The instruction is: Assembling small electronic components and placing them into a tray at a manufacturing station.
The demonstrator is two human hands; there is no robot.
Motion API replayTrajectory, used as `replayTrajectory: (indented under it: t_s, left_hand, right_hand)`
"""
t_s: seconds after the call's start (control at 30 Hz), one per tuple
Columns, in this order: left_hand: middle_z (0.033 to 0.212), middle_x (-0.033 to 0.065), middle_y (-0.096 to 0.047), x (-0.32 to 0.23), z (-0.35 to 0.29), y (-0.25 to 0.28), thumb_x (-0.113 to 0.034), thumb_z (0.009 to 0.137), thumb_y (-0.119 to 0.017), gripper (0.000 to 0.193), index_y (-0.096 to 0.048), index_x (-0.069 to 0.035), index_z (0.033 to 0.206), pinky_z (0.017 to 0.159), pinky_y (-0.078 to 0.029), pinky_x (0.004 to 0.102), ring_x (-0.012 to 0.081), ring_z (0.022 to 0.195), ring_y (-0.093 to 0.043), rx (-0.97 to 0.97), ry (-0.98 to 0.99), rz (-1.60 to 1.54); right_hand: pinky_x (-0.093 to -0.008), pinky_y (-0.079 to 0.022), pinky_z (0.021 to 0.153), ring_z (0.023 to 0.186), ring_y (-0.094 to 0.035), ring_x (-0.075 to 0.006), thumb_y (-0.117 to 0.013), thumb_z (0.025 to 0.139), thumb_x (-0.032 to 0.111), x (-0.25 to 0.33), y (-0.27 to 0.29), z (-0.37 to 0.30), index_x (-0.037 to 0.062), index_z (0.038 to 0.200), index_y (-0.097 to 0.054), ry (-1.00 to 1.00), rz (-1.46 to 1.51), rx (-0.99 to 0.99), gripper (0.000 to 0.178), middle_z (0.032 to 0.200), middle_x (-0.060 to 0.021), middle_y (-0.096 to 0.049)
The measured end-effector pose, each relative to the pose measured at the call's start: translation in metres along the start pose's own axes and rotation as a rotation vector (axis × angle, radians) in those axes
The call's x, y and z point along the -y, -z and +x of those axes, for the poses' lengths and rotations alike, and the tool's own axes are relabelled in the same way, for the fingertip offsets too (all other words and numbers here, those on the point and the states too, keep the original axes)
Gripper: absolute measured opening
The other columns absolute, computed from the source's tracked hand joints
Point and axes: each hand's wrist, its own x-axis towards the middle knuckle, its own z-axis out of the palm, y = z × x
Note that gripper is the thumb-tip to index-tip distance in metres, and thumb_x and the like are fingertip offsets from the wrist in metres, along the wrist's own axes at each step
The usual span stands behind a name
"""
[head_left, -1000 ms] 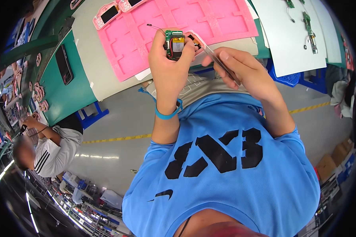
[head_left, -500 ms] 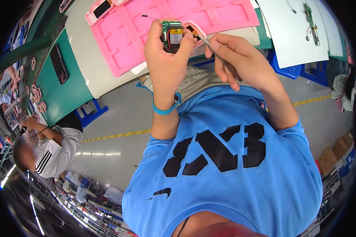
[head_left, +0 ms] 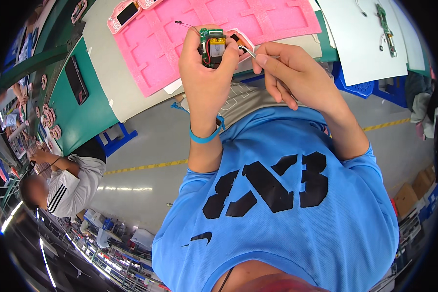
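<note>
My left hand (head_left: 204, 85) is closed around a green circuit board (head_left: 204, 47) carrying a small silver battery with yellow tape (head_left: 217, 47). A thin wire with a black end sticks out from the board's upper left. Beside the board, at my left fingertips, is a pink-and-white casing (head_left: 248, 40) with a dark panel in it; whether the fingers grip it too is hard to see. Metal tweezers (head_left: 248, 52) are pinched in my right hand (head_left: 299, 70), their tip at the casing beside my left thumb. The tweezers' rear part is mostly hidden by the hand.
A pink foam tray (head_left: 155, 68) with recesses lies on the table beyond my hands, with a pink casing (head_left: 126, 14) at its far left. A phone (head_left: 76, 80) rests on the green mat. Right, a white sheet (head_left: 360, 48) bears another circuit board (head_left: 385, 30). A co-worker (head_left: 68, 182) sits left.
The tweezers have turned within my right hand, so less of their shaft shows, and their tip sits slightly lower on the casing. My left hand keeps its hold on the circuit board.
</note>
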Motion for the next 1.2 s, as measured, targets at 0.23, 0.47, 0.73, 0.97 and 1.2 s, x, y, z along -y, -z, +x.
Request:
replayTrajectory:
  t_s: [0.23, 0.47, 0.73, 0.97, 1.2]
  left_hand:
    - [0.094, 0.0082, -0.076, -0.001, -0.002, 0.005, -0.004, 0.095, -0.071, 0.020, -0.066, -0.002, 0.115, 0.064, -0.054, 0.0222, 0.0128, 0.074, -0.068, 0.003, -0.011, 0.051]
    - [0.088, 0.0074, -0.076, -0.008, -0.008, 0.029, -0.007, 0.098, -0.071, 0.025, -0.069, 0.000, 0.122, 0.061, -0.050, 0.0208, 0.0111, 0.073, -0.066, 0.293, 0.210, -0.030]
    - [0.085, 0.0066, -0.075, -0.004, -0.007, 0.026, -0.009, 0.100, -0.071, 0.035, -0.069, 0.002, 0.134, 0.060, -0.049, 0.0208, 0.0095, 0.071, -0.063, 0.301, 0.200, -0.019]
    - [0.080, 0.0067, -0.070, -0.006, -0.006, 0.020, -0.008, 0.103, -0.066, 0.031, -0.069, 0.004, 0.132, 0.059, -0.046, 0.0201, 0.0099, 0.067, -0.058, 0.284, 0.213, -0.040]
    - [0.078, 0.0045, -0.071, -0.001, -0.003, 0.022, -0.009, 0.103, -0.067, 0.026, -0.072, 0.001, 0.126, 0.058, -0.046, 0.0207, 0.0094, 0.068, -0.061, 0.288, 0.252, -0.077]
  right_hand:
    - [-0.0196, -0.036, 0.040, 0.039, -0.046, -0.0066, -0.055, 0.112, 0.014, 0.000, 0.004, 0.001, 0.0016, 0.102, -0.068, -0.014, 0.069, 0.033, 0.021, 0.060, -0.0026, -0.062]
    - [-0.0198, -0.032, 0.045, 0.047, -0.044, -0.0043, -0.057, 0.114, 0.015, -0.020, -0.002, 0.005, 0.0011, 0.104, -0.073, 0.198, 0.010, -0.140, 0.023, 0.060, -0.0005, -0.060]
    - [-0.0232, -0.031, 0.051, 0.056, -0.046, -0.0066, -0.069, 0.106, 0.009, -0.026, -0.002, 0.005, -0.0019, 0.109, -0.082, 0.373, -0.388, -0.326, 0.018, 0.063, -0.0003, -0.062]
    - [-0.0228, -0.032, 0.051, 0.056, -0.048, -0.0079, -0.071, 0.104, 0.008, -0.031, -0.005, 0.005, -0.0033, 0.114, -0.083, 0.450, -0.505, -0.379, 0.020, 0.063, -0.0013, -0.063]
    - [-0.0226, -0.034, 0.052, 0.056, -0.049, -0.0079, -0.070, 0.104, 0.007, -0.031, -0.003, 0.005, -0.0034, 0.112, -0.084, 0.426, -0.464, -0.341, 0.019, 0.062, -0.0017, -0.063]
